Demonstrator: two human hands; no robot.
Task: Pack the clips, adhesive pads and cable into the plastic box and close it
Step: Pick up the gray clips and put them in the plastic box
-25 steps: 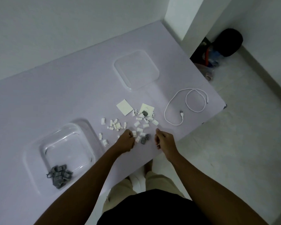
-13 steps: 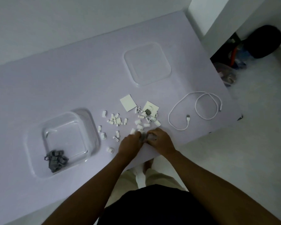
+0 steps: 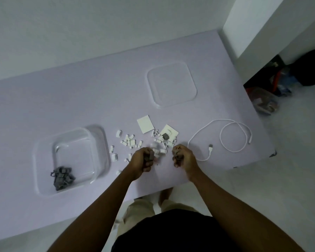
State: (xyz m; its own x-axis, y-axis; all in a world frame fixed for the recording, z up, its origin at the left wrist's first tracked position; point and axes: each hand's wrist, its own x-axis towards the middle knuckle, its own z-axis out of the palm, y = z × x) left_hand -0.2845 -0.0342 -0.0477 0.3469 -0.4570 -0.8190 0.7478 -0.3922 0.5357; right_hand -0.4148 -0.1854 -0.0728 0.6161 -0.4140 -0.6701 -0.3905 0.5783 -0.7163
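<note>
Gathering grey clips (image 3: 150,155), the left hand (image 3: 143,161) and right hand (image 3: 183,158) each curl tightly round a small bunch. The plastic box (image 3: 37,160) sits lidless nearby, likely to receive them.

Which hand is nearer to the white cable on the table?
Right. The right hand sits close beside the white cable, near its plug end; the left hand is farther off, on the right hand's far side. Both grip grey clips.
</note>
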